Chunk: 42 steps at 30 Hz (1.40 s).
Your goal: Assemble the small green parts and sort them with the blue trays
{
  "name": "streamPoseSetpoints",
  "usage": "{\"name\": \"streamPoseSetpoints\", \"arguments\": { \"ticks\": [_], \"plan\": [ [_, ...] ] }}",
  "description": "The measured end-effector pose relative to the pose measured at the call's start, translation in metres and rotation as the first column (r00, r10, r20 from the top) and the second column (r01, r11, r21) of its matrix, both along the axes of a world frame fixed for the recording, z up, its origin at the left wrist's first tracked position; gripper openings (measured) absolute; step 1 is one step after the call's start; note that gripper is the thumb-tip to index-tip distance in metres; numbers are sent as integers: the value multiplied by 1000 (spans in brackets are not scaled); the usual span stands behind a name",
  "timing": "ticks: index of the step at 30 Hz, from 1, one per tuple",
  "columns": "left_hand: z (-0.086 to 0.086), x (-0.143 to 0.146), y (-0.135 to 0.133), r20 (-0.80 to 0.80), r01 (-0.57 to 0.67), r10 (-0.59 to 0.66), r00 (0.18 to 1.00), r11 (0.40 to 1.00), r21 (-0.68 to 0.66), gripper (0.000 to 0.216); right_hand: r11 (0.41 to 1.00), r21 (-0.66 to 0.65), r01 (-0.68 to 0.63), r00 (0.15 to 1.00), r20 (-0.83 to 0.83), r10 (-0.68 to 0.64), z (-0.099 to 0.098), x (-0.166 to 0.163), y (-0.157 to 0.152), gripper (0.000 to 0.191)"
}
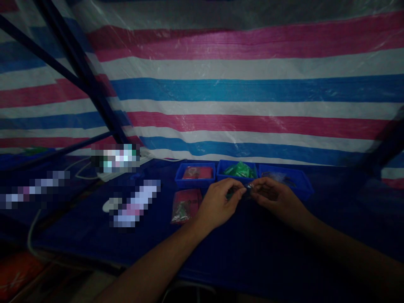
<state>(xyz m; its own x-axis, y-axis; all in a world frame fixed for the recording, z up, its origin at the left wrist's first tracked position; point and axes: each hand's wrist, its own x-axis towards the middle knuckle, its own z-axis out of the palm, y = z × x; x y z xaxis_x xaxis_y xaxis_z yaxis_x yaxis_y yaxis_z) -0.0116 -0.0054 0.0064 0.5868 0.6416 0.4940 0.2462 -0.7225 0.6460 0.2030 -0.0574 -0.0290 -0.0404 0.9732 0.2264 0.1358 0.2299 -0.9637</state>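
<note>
My left hand (219, 204) and my right hand (280, 201) meet over the blue table, just in front of the trays. Thumb and fingers of each are pinched on a small, shiny, clear plastic bag (248, 187), dim and mostly hidden by the fingertips. Behind my hands stand a blue tray of green packets (240, 170) and a blue tray (303, 185) with clear plastic pieces (277, 176). To the left, another blue tray (195, 183) holds red flat packets (202, 172). Beside my left forearm lie red packets (191, 195) with a clear bag (181, 213) on top.
On the table's left side are a white round object (112, 205), a blurred-out item (137, 204) and a white power strip (116, 170) with cables. A striped plastic sheet (240, 90) hangs behind the table. Dark metal posts (82, 71) rise at the left.
</note>
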Motion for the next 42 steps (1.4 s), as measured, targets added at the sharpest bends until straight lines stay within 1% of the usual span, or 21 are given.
{"name": "streamPoseSetpoints", "arguments": {
  "ticks": [5, 10, 15, 18, 21, 24, 27, 28, 30, 32, 34, 36, 38, 40, 42],
  "plan": [
    [-3, 1, 0, -7, 15, -15, 1000, 1000, -23, 17, 1000, 7, -19, 1000, -22, 19, -1, -1, -1, 23],
    [-6, 2, 1, -51, 31, -34, 998, 998, -62, 16, 999, 15, -48, 998, -33, 48, 0, -3, -3, 23],
    [-3, 2, 1, 0, 16, -16, 1000, 993, -117, 15, 1000, -18, -3, 999, -40, 2, 1, -3, -2, 28],
    [-5, 1, 2, 19, 16, -13, 1000, 991, -133, 17, 999, -23, 34, 999, -32, -34, 1, -2, -1, 29],
    [-8, 1, 3, -6, 7, -8, 1000, 992, -126, 18, 999, -11, 45, 999, -27, -45, 2, -3, -2, 31],
    [-9, 1, 4, -37, 25, -30, 999, 993, -115, 18, 999, -5, 51, 998, -45, -51, 4, -4, -3, 39],
    [-8, 2, 5, -20, 32, -35, 999, 993, -115, 17, 995, 5, 100, 992, -83, -99, 5, -3, -1, 43],
    [-8, 2, 5, 4, 14, -13, 1000, 993, -115, 17, 992, 10, 128, 987, -95, -127, 5, -2, 0, 44],
    [-9, 3, 6, 64, -48, 54, 996, 994, -102, 25, 980, 22, 198, 976, -100, -195, 5, 0, 2, 42],
    [-9, 2, 6, 99, -85, 90, 991, 995, -55, 30, 966, 41, 256, 965, -72, -253, 4, 2, 3, 39],
    [-9, 2, 4, 79, -43, 43, 996, 999, 1, 26, 960, 65, 272, 962, -19, -272, 4, 3, 2, 36],
    [-8, 1, 2, 19, 36, -37, 999, 999, 31, 26, 967, 94, 238, 968, 55, -243, 3, 3, 0, 33],
    [-6, 0, 1, -35, 91, -89, 995, 995, 35, 30, 977, 129, 167, 973, 139, -185, 3, 1, -3, 29],
    [-5, -1, 0, -56, 105, -103, 993, 994, 26, 32, 982, 163, 94, 971, 201, -126, 2, -1, -5, 25],
    [-5, -1, 2, -54, 93, -93, 994, 996, 6, 30, 983, 179, 47, 970, 227, -88, 2, -2, -7, 24]
  ]
}}
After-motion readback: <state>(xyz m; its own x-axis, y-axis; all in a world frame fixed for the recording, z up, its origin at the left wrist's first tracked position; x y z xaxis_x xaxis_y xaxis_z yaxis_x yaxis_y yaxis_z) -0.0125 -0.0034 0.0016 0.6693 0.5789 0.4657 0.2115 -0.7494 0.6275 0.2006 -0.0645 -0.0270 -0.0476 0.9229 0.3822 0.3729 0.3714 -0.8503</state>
